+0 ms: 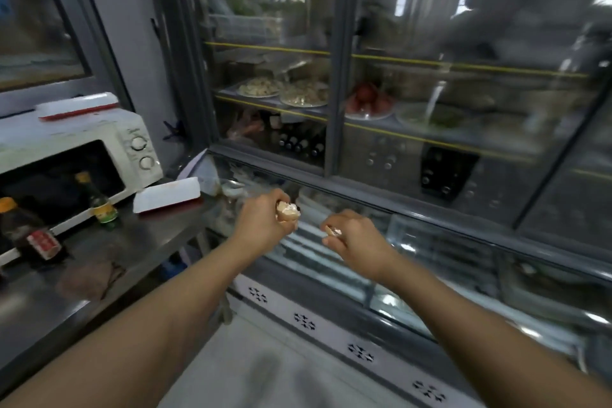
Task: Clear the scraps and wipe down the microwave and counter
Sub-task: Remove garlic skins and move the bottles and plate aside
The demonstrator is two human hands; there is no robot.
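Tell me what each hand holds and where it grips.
The left hand grips a pale scrap around its lower part; the right hand pinches a smaller scrap at its fingertips.

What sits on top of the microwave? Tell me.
A flat white tray with a red edge lies on the microwave, toward its back right. Whatever is under the tray is covered, and the top's left end is out of frame.

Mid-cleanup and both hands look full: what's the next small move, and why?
Probably carry the scraps off to a bin; none shows in this view. The left hand grips a pale clump of scraps and the right hand pinches a smaller piece, both held over the display case, away from the counter. With both hands occupied, wiping the microwave must wait.
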